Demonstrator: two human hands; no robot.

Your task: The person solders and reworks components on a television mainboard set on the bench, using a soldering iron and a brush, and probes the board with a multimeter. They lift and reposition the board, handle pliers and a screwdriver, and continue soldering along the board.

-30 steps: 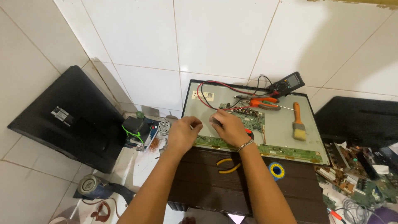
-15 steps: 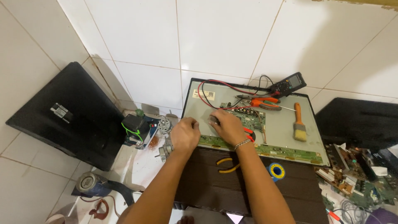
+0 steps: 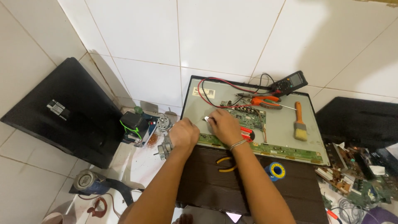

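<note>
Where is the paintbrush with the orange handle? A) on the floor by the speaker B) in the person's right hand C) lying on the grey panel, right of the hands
C: the paintbrush lies on the grey panel, away to the right of both hands, which do not touch it.

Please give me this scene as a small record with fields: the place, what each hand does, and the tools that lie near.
Place: tiled floor, grey panel back lying flat
Left hand: closed loosely at the panel's left edge; what it holds cannot be told
Right hand: pinches a small metal part beside the green circuit board
On panel: brush, orange pliers, multimeter with red lead
Below panel: yellow pliers, blue tape roll
</note>
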